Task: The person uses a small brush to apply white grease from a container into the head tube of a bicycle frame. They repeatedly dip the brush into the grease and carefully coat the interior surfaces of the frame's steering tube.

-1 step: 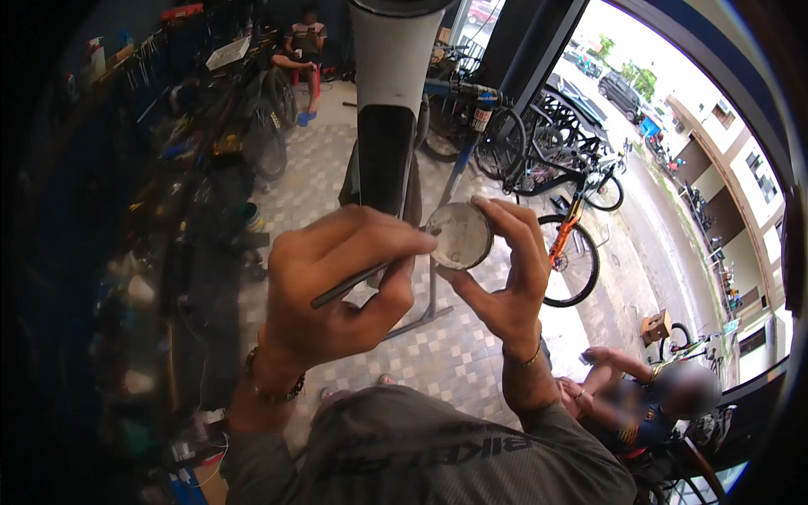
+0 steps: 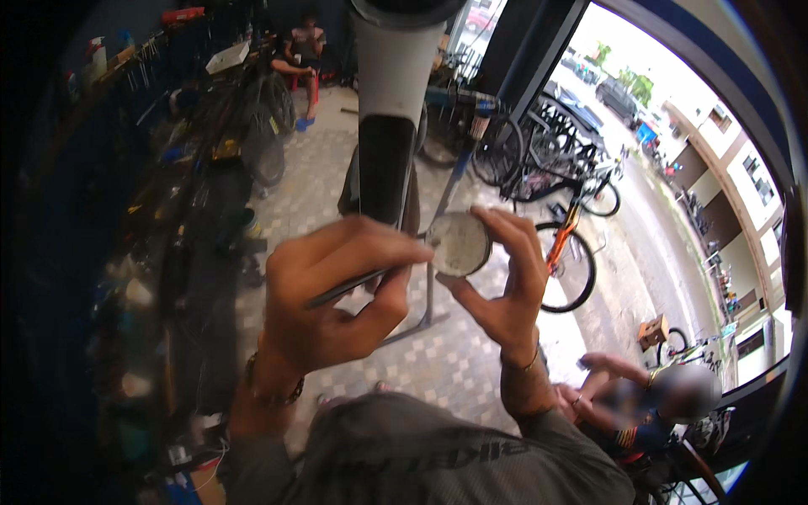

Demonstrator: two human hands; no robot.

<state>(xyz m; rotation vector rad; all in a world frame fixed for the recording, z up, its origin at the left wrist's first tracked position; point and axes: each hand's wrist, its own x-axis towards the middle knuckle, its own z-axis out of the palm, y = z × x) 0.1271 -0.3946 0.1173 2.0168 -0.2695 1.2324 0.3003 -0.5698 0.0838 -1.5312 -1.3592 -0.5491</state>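
Note:
My left hand (image 2: pixel 341 290) pinches a thin dark stick-like tool (image 2: pixel 347 289), its end slanting down out of the fist. The fingertips of that hand are at the left rim of a small round tin (image 2: pixel 460 244), and the tool's tip is hidden there. Whitish-grey matter coats the tin's inner face. Thumb and fingers of my right hand (image 2: pixel 509 282) grip the tin by its edge, tilting its face toward me. Just beyond my hands rises a large white and black bicycle frame part (image 2: pixel 391 84).
Behind the frame part stands a blue repair stand (image 2: pixel 459 172). Several bicycles, one with an orange fork (image 2: pixel 562 244), are parked at right. A seated person (image 2: pixel 648 400) is close at lower right; another person (image 2: pixel 305 59) sits at the far left. Tools and wheels crowd the left side.
The view has shifted slightly. Both hands keep their hold, with the left fingers still at the tin's rim.

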